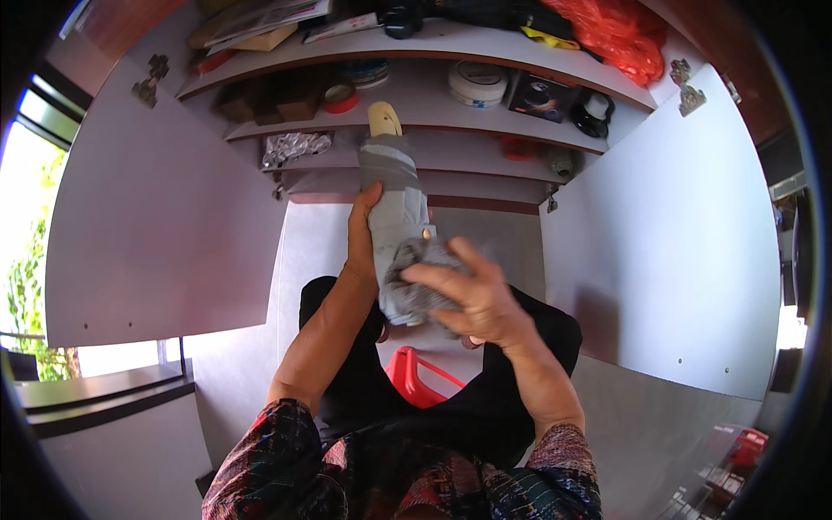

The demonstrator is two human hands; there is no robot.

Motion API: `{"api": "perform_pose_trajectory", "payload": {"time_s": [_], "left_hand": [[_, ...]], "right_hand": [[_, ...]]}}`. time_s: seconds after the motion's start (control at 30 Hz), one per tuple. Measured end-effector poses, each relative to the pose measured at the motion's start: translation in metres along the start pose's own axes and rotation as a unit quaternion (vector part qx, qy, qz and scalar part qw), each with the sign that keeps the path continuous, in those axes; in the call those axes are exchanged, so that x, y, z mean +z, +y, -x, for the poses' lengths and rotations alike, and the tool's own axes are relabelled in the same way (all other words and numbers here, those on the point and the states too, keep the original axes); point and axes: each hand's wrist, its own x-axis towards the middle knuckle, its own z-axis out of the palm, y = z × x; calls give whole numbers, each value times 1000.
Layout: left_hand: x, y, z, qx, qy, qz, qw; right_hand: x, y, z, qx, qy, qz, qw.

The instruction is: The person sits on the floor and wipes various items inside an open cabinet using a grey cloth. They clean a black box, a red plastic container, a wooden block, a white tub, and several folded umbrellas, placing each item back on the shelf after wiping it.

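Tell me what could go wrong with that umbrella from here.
The cloth in the right hand might catch on the button of the umbrella. If the left hand loosens, the umbrella could slip down. Its handle points toward the shelves, so a swing might knock something there.

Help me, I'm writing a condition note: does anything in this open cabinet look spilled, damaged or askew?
Only some untidiness: on the uppermost visible shelf, papers lie askew at left, and a red plastic bag is bunched up at right, neither squared nor folded. No spill or damage shows.
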Motion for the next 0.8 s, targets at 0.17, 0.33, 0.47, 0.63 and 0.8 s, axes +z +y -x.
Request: {"api": "perform_pose_trajectory", "payload": {"time_s": [0.17,0.33,0.47,0.63,0.8], "left_hand": [[-3,-7,4,-67,-70,58,994],[1,-18,7,-37,-26,4,999],[-4,-24,-1,39,-3,-116,992],[-6,-21,-2,128,44,-269,954],[-23,-23,-5,0,-5,-248,969]], "right_hand": [[30,26,-5,-12,147,-19,989],[44,46,-21,186,321,-216,903],[41,48,-22,213,318,-494,781],[43,62,-16,211,334,-516,760],[51,52,-18,112,341,-59,932]]}}
